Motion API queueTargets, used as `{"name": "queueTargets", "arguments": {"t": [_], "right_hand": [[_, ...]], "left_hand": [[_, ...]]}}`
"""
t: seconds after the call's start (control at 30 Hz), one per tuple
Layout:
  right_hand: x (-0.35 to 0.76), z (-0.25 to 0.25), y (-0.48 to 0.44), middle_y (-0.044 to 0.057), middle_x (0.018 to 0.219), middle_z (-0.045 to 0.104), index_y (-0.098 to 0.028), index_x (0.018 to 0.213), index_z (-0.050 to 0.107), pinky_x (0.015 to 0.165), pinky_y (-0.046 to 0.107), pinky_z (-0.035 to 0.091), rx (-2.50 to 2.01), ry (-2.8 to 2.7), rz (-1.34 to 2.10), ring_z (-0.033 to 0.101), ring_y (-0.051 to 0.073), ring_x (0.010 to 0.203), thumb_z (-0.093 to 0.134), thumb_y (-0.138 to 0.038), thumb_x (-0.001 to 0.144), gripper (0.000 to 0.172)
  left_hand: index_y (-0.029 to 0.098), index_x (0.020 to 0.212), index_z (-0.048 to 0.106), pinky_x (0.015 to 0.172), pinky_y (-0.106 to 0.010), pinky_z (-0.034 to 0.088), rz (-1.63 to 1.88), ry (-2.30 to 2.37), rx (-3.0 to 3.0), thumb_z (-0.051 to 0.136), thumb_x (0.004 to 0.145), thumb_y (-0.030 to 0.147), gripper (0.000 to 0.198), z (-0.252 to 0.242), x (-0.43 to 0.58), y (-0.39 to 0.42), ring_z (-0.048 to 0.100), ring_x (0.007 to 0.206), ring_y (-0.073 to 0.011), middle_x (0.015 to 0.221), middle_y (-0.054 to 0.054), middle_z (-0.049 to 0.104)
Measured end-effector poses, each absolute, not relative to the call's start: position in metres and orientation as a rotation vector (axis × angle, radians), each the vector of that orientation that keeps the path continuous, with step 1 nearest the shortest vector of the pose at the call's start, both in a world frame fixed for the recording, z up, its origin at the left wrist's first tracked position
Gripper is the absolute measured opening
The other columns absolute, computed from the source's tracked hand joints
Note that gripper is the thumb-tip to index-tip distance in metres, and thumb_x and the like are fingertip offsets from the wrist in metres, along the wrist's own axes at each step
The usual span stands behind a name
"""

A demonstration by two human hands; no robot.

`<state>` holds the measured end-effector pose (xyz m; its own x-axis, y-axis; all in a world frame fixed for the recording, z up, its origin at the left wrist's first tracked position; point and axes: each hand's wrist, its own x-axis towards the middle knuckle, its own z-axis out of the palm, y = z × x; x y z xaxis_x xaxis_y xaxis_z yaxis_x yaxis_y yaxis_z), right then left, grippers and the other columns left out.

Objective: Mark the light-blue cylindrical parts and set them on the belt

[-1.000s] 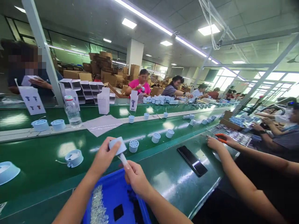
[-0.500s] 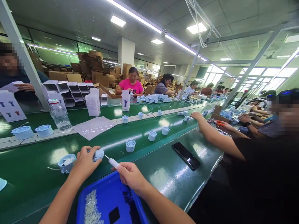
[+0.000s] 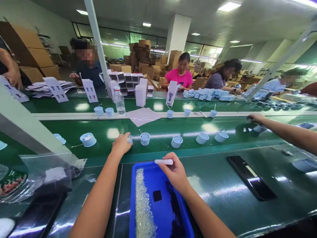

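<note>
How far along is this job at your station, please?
Looks done: a row of pale blue perforated caps stands on the conveyor belt. In hand: the left hand rests on another, the right hand holds a white stick. Remaining: small pale pieces heaped in the blue tray.

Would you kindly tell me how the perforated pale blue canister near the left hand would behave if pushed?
The pale blue canister looks like light moulded plastic, so it probably shifts easily. Its squat, upright shape suggests it resists tipping, though it may slide on the glossy green belt.
</note>
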<state>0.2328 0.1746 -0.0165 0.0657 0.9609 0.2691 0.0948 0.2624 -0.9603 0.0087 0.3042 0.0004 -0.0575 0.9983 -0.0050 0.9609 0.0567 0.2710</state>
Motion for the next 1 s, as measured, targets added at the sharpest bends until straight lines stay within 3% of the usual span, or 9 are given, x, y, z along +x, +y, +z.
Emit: {"name": "queueTargets", "arguments": {"t": [0.07, 0.23, 1.0], "right_hand": [[0.232, -0.022, 0.175, -0.001, 0.075, 0.051, -0.021, 0.086, 0.051, 0.057, 0.025, 0.040, -1.081, -1.385, 0.889, 0.048, 0.012, 0.062, 0.055, -0.037, 0.086, 0.017], [0.235, -0.029, 0.180, -0.002, 0.069, 0.048, -0.021, 0.083, 0.048, 0.058, 0.026, 0.039, -1.177, -1.427, 0.751, 0.047, 0.013, 0.060, 0.046, -0.038, 0.092, 0.019], [0.232, -0.023, 0.179, -0.002, 0.068, 0.051, -0.021, 0.079, 0.046, 0.058, 0.025, 0.039, -1.211, -1.631, 0.720, 0.046, 0.013, 0.061, 0.047, -0.035, 0.091, 0.019]], "left_hand": [[0.022, 0.132, 0.047, 0.092, -0.039, 0.045, 0.321, 2.063, 1.990, 0.060, 0.075, 0.026, 0.058, -0.002, 0.004, 0.307, 0.055, 0.110, -0.0317, 0.121, -0.015, 0.054], [0.022, 0.127, 0.050, 0.090, -0.034, 0.044, 0.495, 2.049, 1.953, 0.063, 0.071, 0.028, 0.058, 0.007, 0.005, 0.308, 0.057, 0.107, -0.0285, 0.120, -0.012, 0.056], [0.021, 0.128, 0.049, 0.081, -0.031, 0.045, 0.656, 1.893, 1.875, 0.062, 0.070, 0.035, 0.061, 0.034, 0.012, 0.293, 0.057, 0.104, -0.0281, 0.123, -0.012, 0.056]]}}
